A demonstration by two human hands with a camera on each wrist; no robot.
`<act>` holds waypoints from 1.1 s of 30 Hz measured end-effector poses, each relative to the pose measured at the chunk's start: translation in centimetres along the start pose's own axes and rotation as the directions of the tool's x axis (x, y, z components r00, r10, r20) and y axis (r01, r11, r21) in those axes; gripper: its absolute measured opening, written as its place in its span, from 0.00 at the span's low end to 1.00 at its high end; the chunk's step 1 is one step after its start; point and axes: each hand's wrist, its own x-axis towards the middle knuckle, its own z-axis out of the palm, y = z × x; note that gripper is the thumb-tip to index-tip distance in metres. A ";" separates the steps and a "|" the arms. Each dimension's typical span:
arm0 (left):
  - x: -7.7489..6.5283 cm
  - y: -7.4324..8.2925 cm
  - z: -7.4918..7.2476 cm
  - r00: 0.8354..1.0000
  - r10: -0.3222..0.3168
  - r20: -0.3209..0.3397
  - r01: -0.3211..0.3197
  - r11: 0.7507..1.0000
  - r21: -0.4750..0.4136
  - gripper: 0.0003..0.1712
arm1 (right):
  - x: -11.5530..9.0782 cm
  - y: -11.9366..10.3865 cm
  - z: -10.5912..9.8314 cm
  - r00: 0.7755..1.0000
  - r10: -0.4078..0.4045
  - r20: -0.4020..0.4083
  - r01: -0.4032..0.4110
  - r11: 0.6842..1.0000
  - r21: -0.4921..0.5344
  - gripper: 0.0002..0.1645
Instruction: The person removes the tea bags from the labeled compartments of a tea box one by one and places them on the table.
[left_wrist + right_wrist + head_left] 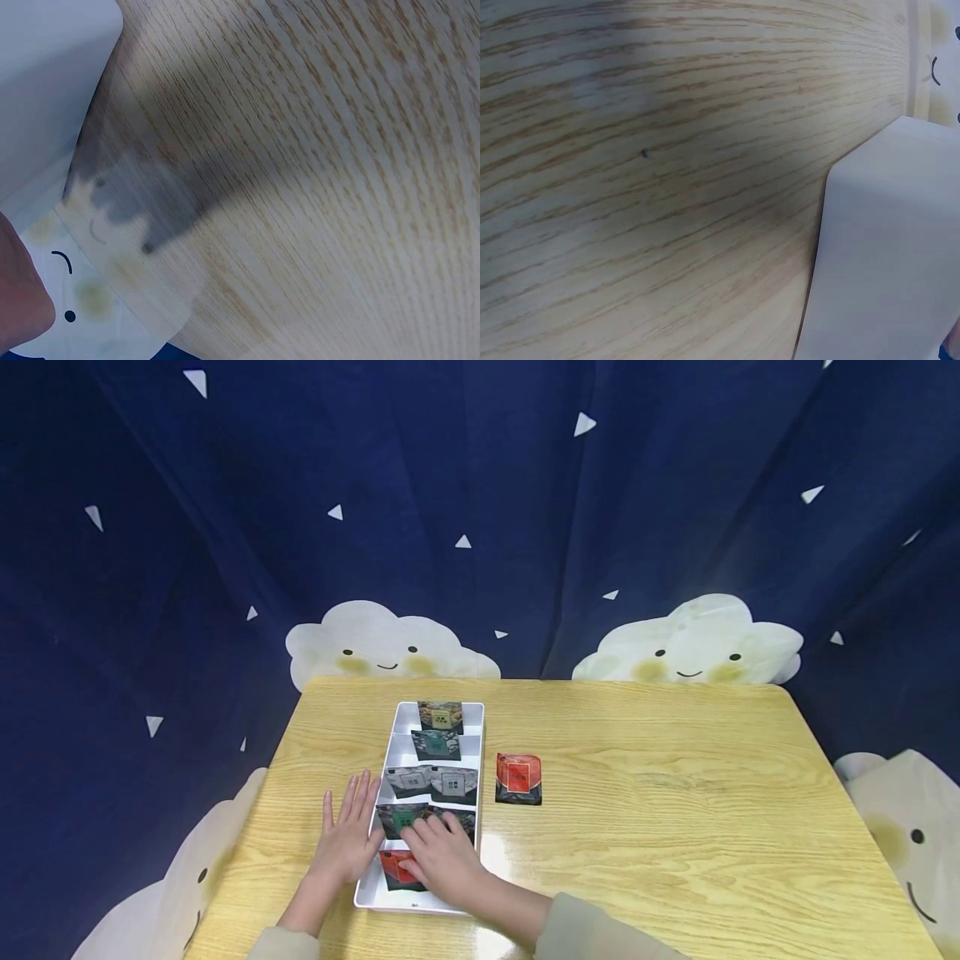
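A long white divided tray (417, 908) lies on the table, with packets in its compartments. My left hand (347, 843) lies beside the tray's left side, fingers spread, thumb at the rim. Over the two front compartments is my right hand (444, 862). Its fingertips rest at a green-labelled dark packet (397, 818) and another dark packet (467, 821), partly covered by the fingers. The right thumb lies over a red-and-black packet (397, 870) in the front compartment. No packet shows pinched between thumb and fingers. Both wrist views show mainly table and the tray's outer wall (885, 240).
Right of the tray, a red-and-black packet (518, 779) lies flat on the wooden table (675, 827). Farther back in the tray are two grey-labelled packets (453, 785), a green-labelled packet (435, 745) and a gold-labelled packet (440, 717). A dark blue curtain (525, 527) hangs behind.
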 end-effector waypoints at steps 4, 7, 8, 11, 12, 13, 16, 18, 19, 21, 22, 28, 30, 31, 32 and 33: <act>0.0 0.1 -0.1 1.000 -0.010 0.021 0.010 1.000 -0.006 0.41 | 0.0 0.1 0.2 1.000 -0.003 0.028 0.003 1.000 0.001 0.18; 0.0 0.1 -0.2 0.999 -0.015 0.041 0.015 1.000 -0.011 0.42 | 0.1 0.0 0.3 0.999 0.001 0.034 -0.001 1.000 0.000 0.16; 0.0 0.1 -0.2 0.999 -0.018 0.048 0.018 1.000 -0.014 0.42 | 0.1 0.0 0.3 0.999 0.001 0.034 -0.001 1.000 -0.001 0.15; 0.1 0.1 -0.2 0.999 -0.020 0.051 0.021 1.000 -0.018 0.41 | 0.1 -0.1 0.4 0.999 0.002 0.033 -0.001 1.000 -0.007 0.14; 0.1 0.1 -0.2 0.999 -0.020 0.050 0.021 1.000 -0.018 0.41 | 0.1 -0.1 0.4 0.999 0.002 0.033 -0.001 1.000 -0.008 0.14; 0.1 0.1 -0.2 0.999 -0.019 0.043 0.019 1.000 -0.015 0.41 | 0.1 -0.1 0.5 0.999 0.001 0.033 -0.001 1.000 -0.010 0.13; 0.0 0.1 0.0 1.000 -0.014 0.020 0.014 1.000 -0.016 0.41 | 0.1 -0.1 0.5 1.000 0.001 0.029 0.000 1.000 -0.018 0.13; 0.0 0.0 0.1 1.000 -0.008 0.000 0.008 1.000 -0.022 0.41 | 0.1 -0.1 0.5 1.000 -0.001 0.022 0.002 1.000 -0.030 0.12; 0.0 0.0 0.1 1.000 -0.003 -0.013 0.002 1.000 -0.026 0.40 | 0.1 -0.1 0.5 1.000 -0.003 0.017 0.004 0.999 -0.038 0.12; -0.1 0.0 0.2 1.000 0.004 -0.029 -0.005 0.999 -0.032 0.40 | 0.1 -0.1 0.5 1.000 -0.005 0.005 0.005 0.999 -0.047 0.12; -0.1 0.0 0.3 1.000 0.005 -0.030 -0.006 1.000 -0.031 0.41 | 0.1 -0.1 0.5 1.000 -0.008 -0.003 0.008 0.999 -0.053 0.11; 0.0 -0.1 0.2 1.000 -0.006 0.003 0.006 1.000 -0.029 0.41 | 0.0 -0.2 0.4 1.000 -0.020 -0.024 0.019 0.998 -0.052 0.10; 0.0 -0.1 0.2 1.000 -0.010 0.018 0.011 1.000 -0.023 0.41 | 0.0 -0.1 0.4 0.999 -0.021 -0.028 0.019 0.999 -0.044 0.09; 0.0 -0.1 0.1 1.000 -0.011 0.025 0.012 1.000 -0.024 0.41 | 0.0 -0.1 0.3 0.999 -0.020 -0.032 0.019 0.999 -0.041 0.09; 0.0 -0.1 0.1 0.999 -0.013 0.034 0.014 1.000 -0.019 0.42 | 0.0 -0.1 0.3 0.999 -0.020 -0.035 0.019 0.999 -0.038 0.08; 0.0 0.0 0.0 0.999 -0.013 0.037 0.014 1.000 -0.016 0.42 | 0.0 -0.1 0.2 0.999 -0.020 -0.037 0.018 0.999 -0.036 0.08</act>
